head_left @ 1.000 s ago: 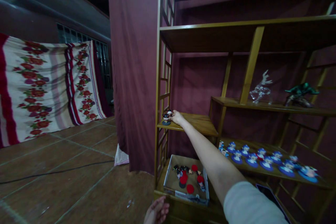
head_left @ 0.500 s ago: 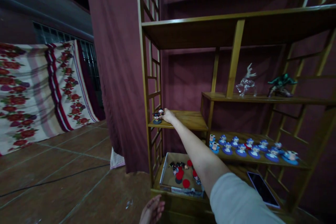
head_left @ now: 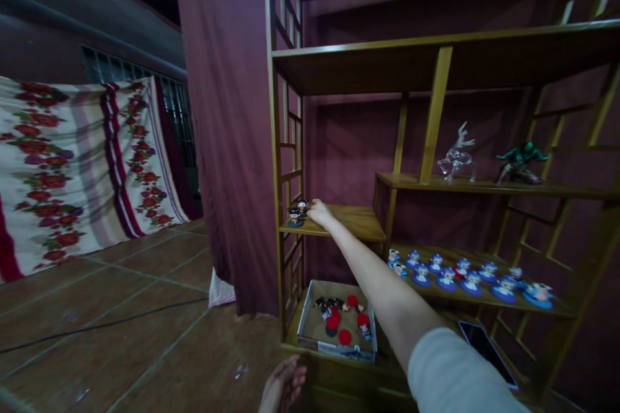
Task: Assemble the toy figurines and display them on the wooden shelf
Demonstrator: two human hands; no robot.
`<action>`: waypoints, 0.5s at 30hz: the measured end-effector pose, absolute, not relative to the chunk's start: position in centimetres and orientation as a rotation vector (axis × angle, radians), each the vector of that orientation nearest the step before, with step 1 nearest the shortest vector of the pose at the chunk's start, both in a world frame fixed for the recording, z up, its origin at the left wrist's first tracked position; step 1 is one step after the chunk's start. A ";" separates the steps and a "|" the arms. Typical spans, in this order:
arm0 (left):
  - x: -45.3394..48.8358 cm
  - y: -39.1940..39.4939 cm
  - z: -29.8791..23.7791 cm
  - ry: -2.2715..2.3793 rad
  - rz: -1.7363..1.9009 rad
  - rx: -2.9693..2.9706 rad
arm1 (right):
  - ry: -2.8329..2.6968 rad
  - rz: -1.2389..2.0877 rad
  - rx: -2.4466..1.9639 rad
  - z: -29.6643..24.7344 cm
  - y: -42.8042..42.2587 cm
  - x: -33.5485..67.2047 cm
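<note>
My right hand (head_left: 320, 214) reaches out over the small left shelf (head_left: 361, 222), just right of two small black-haired figurines. The front figurine (head_left: 295, 217) stands upright on a dark round base near the shelf's left end. Close behind it stands the second figurine (head_left: 302, 208), partly covered by the first. A narrow gap seems to part my right fingers from it; they are slightly apart and hold nothing I can see. My left hand (head_left: 285, 382) hangs low by the cabinet's bottom edge, fingers loosely bent and apart. Below the shelf, an open box (head_left: 310, 342) contains several figurines and red round bases.
Several blue-and-white figurines (head_left: 446, 279) stand in rows on the shelf at right. Above them are a clear deer ornament (head_left: 456, 158) and a green figure (head_left: 520, 162). A phone (head_left: 487, 352) lies low at right. A dark cable (head_left: 111, 322) crosses the tiled floor.
My right hand has let go of the rear figurine and drawn slightly right, leaving it standing on the shelf. The camera view has shifted a little. My left hand stays low.
</note>
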State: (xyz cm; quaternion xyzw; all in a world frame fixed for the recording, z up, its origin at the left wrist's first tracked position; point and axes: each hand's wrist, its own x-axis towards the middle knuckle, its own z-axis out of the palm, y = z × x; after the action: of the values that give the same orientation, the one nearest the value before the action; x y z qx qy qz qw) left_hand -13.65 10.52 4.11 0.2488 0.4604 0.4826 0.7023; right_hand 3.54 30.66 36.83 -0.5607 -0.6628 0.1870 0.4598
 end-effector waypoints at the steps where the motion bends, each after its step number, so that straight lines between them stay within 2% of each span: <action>1: -13.6 10.5 4.1 1.019 1.075 0.556 | -1.583 0.511 -1.345 36.8 30.3 3.7; 4: -13.4 10.3 4.0 1.027 1.072 0.566 | -1.539 0.647 -1.222 36.4 29.1 3.8; 9: -13.2 10.1 4.1 1.037 1.074 0.589 | -1.794 0.883 -0.894 35.7 27.8 3.0; 15: -13.4 9.8 4.2 1.013 1.066 0.570 | -1.886 0.837 -0.905 35.2 28.9 2.2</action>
State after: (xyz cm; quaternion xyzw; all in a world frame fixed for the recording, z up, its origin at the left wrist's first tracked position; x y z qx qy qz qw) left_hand -13.43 9.76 4.15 0.2565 0.4556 0.4796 0.7047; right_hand 2.24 28.94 35.19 -0.3627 -0.7558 0.3353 0.4298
